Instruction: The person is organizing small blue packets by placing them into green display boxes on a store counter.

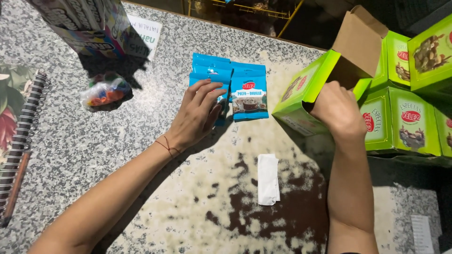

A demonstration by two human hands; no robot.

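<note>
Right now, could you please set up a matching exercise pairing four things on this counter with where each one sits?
Things:
1. blue sachets
2. open green carton
3. white folded paper
4. spiral notebook

Places:
A. far left edge of the counter
B. under the left hand
C. held by the right hand
D. lying alone between the two forearms

Pairs: 1-B, 2-C, 3-D, 4-A
</note>
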